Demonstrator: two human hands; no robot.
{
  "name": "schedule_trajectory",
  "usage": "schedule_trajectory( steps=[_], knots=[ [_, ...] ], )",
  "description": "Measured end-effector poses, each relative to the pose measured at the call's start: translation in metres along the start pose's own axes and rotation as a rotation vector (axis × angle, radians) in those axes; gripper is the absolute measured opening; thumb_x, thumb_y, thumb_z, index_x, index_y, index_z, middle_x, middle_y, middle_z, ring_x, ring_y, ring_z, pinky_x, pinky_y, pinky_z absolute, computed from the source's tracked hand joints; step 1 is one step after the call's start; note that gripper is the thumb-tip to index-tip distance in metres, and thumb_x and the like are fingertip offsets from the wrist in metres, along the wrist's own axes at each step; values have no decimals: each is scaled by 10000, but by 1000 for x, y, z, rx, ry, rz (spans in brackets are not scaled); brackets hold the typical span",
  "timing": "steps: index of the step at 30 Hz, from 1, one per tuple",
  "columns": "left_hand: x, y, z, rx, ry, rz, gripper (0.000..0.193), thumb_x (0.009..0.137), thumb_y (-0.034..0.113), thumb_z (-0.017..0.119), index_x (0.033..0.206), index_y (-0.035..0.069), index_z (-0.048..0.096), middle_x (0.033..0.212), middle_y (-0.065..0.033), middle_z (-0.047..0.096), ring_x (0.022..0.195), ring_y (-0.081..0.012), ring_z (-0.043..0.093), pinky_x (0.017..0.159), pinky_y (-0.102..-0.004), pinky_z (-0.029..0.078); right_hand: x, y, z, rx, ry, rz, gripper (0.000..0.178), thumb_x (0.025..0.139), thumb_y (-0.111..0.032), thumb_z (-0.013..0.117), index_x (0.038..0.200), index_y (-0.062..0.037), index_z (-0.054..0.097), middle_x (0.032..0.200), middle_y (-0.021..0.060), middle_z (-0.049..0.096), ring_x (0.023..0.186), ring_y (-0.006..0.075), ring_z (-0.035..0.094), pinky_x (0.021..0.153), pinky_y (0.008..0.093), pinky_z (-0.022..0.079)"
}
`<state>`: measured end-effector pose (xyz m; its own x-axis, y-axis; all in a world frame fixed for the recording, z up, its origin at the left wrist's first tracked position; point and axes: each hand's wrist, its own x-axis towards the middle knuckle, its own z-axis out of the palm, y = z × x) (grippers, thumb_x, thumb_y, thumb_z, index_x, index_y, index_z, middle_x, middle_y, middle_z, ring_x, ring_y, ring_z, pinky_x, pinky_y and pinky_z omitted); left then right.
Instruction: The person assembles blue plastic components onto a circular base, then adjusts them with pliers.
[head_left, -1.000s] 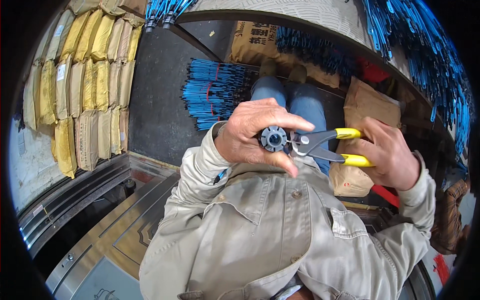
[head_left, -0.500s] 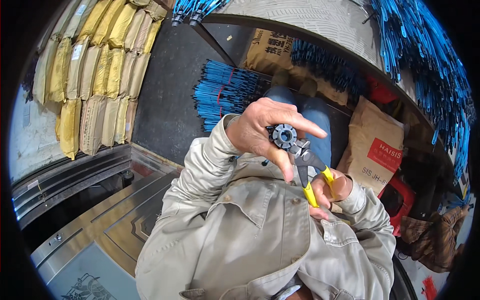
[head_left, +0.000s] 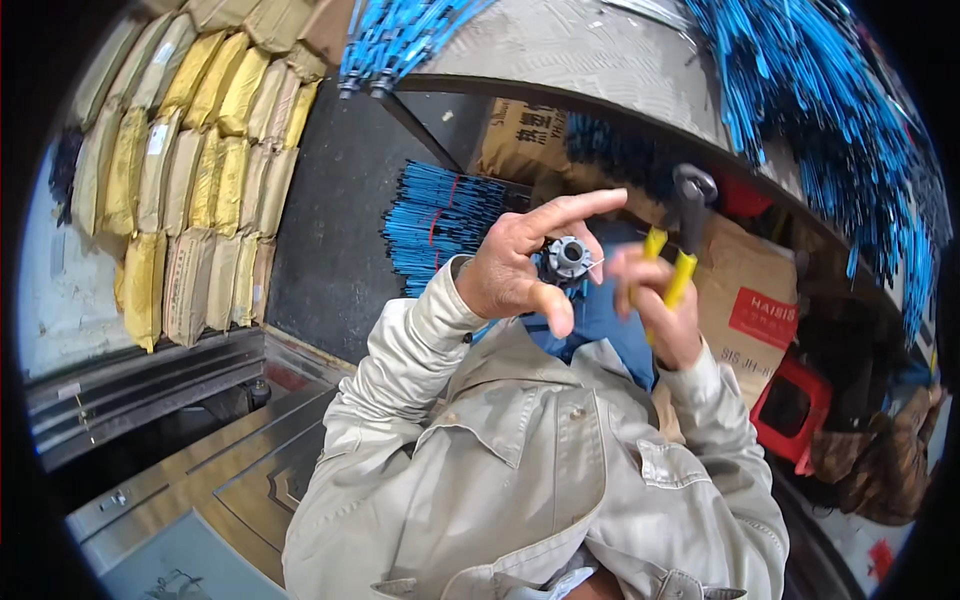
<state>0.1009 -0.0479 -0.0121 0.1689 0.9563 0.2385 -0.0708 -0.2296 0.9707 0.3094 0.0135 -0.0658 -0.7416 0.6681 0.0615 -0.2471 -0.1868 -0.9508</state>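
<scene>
left hand pinches small round part, right hand grips yellow pliers

left hand (head_left: 520, 270) is raised in front of the chest, fingers curled around a small dark round part (head_left: 568, 255) with a pale ring at its centre. index finger sticks out straight above it, thumb sits below. a thin bit of wire pokes out of the part toward the right. right hand (head_left: 662, 300) is just beside it, closed around the yellow handles of the pliers (head_left: 684, 232). pliers stand roughly upright, dark head on top, clear of the part. cannot tell if the right fingertips touch the wire; that area is blurred.

both arms are in a beige work jacket (head_left: 520, 470) that fills the lower middle. blue trouser legs (head_left: 600, 315) show just behind the hands.

further out: a bundle of blue rods (head_left: 440, 215) lies on the dark floor left of the hands, and more blue rods (head_left: 820, 110) hang or pile up along the top right. a grey curved tabletop (head_left: 590, 55) runs across the top. brown cardboard boxes (head_left: 745, 300) stand right of the hands, with a red plastic stool (head_left: 795, 410) just below them. rows of yellow and tan sacks (head_left: 200, 170) are stacked at upper left. a metal frame (head_left: 170, 420) runs across the lower left.
</scene>
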Motion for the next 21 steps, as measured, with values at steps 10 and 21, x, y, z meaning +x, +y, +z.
schedule_trajectory(
  steps=[10, 21],
  knots=[
    [-38, -65, -31, -631, 381, -31, 1193, 623, 851, 338, 1415, -19, 142, 1326, -268, 389, 1243, -330, 407, 1024, -423, 332, 1, 52, -13, 23, 82, -185, 152, 837, -120, 590, 935, -18, 645, 1022, 85, 536, 826, 146, 526, 750, 243, 423],
    [-43, -63, 41, 387, 281, 166, 1315, 452, 609, 793, 1395, -45, 153, 1346, -273, 365, 1224, -373, 419, 1034, -437, 301, 6, 42, 33, -88, 175, -122, 110, 821, -70, 616, 916, -17, 625, 1019, 78, 526, 898, 150, 516, 805, 263, 417]
  ],
)
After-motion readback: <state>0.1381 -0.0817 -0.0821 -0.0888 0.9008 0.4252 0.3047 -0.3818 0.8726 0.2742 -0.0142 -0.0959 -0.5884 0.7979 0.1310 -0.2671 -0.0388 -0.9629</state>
